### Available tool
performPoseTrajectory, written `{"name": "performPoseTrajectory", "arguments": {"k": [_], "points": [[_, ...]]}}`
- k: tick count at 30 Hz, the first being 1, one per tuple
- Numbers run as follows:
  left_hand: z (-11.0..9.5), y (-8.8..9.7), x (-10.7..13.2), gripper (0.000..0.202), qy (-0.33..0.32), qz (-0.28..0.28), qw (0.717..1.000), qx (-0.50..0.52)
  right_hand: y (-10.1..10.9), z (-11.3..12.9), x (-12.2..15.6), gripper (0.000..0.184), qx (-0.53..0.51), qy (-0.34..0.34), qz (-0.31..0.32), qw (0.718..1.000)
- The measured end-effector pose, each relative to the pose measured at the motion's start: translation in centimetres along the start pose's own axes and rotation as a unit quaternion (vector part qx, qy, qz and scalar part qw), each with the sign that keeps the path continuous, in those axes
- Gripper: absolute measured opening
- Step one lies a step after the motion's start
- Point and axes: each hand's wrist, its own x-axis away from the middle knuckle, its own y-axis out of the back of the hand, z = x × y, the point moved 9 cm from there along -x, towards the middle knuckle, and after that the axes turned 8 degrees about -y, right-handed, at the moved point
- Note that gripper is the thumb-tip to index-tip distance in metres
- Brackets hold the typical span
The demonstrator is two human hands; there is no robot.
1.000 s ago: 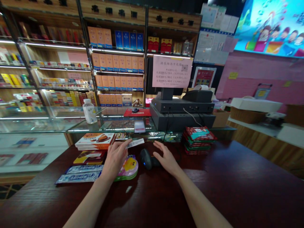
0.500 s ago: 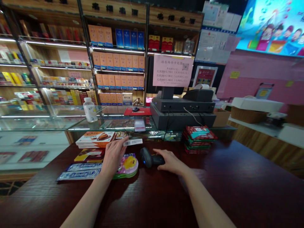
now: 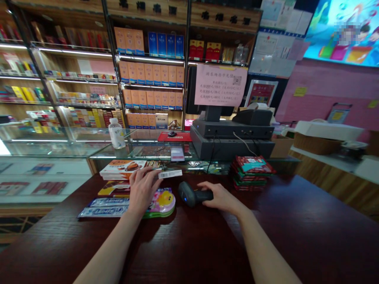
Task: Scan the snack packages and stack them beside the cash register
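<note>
A person's right hand grasps the handle of a black handheld barcode scanner on the near middle of a dark wooden counter, while the left hand pinches the left end of a small white barcoded strip. The scanner's handle lies along a left-right axis, its butt end in the right palm and its head pointing left, toward the left hand; a blue light glows on the head's near side. The strip's long axis also runs left to right, its free end pointing right and slightly away, the printed bars toward the person.

Below the left hand, and partly hidden by it, sits a pink-and-green pack with a yellow chick. To its left lie two long blue-and-white packets, with a yellow-and-brown box and a white-and-orange chocolate box behind. A stack of red-and-green packets stands beyond the right hand, in front of a grey register bearing a pink paper sign.
</note>
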Motion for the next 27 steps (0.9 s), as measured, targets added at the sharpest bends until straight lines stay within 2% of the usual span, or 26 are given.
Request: {"name": "performPoseTrajectory", "arguments": {"k": [5,12,19,27], "points": [[-0.6,0.7,-0.4,0.021,-0.024,-0.007,1.0,-0.01,0.8,2.2,0.5,0.065,-0.019,0.029,0.005,0.999],[-0.8,0.5,-0.5,0.022,-0.037,0.01,0.999,0.005,1.2,5.1,1.1,0.061,-0.017,0.084,0.009,0.996],[-0.8,0.3,-0.3,0.019,-0.048,0.008,0.999,-0.024,1.2,5.3,1.2,0.05,-0.013,0.075,0.017,0.997],[-0.5,0.2,-0.1,0.021,-0.036,0.005,0.999,-0.01,1.1,5.3,1.2,0.043,-0.012,0.071,0.01,0.997]]}}
